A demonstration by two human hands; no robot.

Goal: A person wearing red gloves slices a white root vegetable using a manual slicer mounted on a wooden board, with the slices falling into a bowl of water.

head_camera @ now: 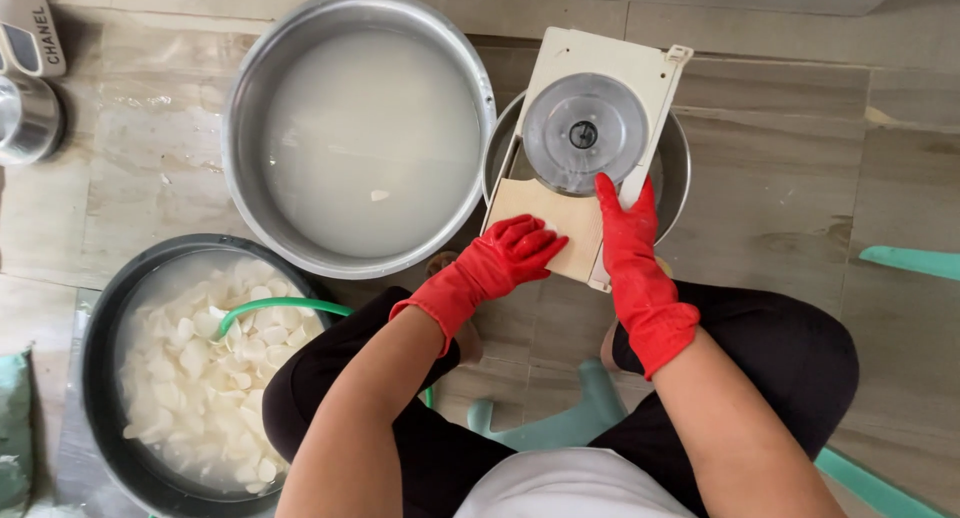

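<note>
Knees in black trousers are hemming me in at the bottom, with my teal plastic stool [570, 418] showing between them. Left of my knee, the dark round tub of white slices in water [200, 378] is sitting with its rim nearly touching my leg. My left hand in its red rubber glove [510, 258] is pressing, fingers curled, on a pale slice on the cream plastic slicer board with a round steel blade disc [585, 148]. My right gloved hand [630, 238] is gripping the board's right edge. Beyond, the big steel basin of cloudy water [360, 138] is crowding the board's left side.
</note>
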